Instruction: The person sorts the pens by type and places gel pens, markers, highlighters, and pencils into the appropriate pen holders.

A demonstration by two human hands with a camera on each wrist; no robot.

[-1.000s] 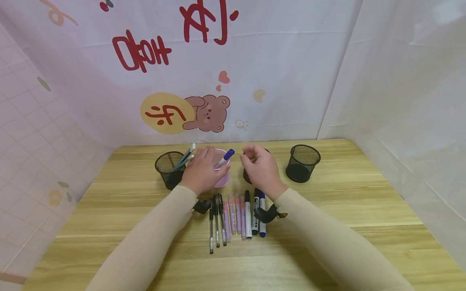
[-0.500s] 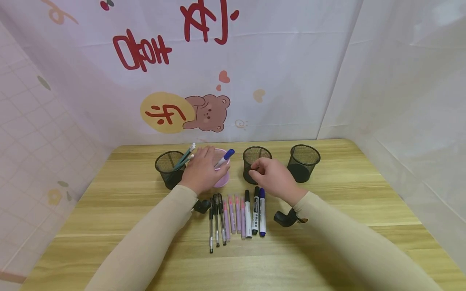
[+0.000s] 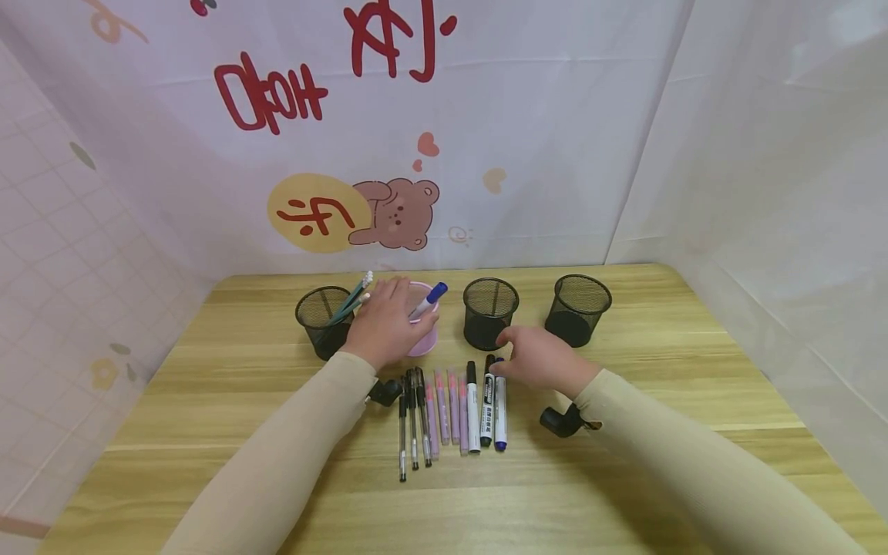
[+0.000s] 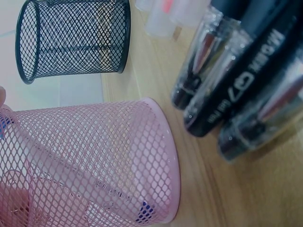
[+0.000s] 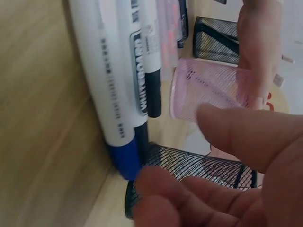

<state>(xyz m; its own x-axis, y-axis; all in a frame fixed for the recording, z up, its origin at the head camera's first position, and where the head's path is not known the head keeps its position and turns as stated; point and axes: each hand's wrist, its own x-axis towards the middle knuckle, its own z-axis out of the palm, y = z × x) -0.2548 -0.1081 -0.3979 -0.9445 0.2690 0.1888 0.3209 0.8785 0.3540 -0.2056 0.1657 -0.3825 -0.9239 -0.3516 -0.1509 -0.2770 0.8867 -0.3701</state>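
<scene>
My left hand [image 3: 381, 324] holds the pink mesh pen cup [image 3: 425, 344] by its left side and rim. A blue-capped marker [image 3: 432, 295] leans inside this cup. My right hand [image 3: 544, 361] hovers at the cap end of a blue-capped whiteboard marker [image 3: 501, 412] lying on the table. In the right wrist view, thumb and fingers stand apart with nothing between them, fingertips close by the blue cap [image 5: 124, 161]; whether they touch it I cannot tell. Left of that marker lie two black-capped markers [image 3: 488, 416], then pink pens [image 3: 444, 412] and black gel pens [image 3: 414, 424].
Behind the right hand stand two black mesh cups, one in the middle [image 3: 489, 327] and one at right [image 3: 576, 327]. A third black mesh cup [image 3: 322, 324] at left holds green sticks with white tops [image 3: 350, 302]. A white printed cloth [image 3: 541, 139] hangs behind the wooden table [image 3: 444, 516].
My right hand has moved from beside the pink cup, rightward and toward me, down to the blue-capped marker on the table. The left hand has stayed on the pink cup.
</scene>
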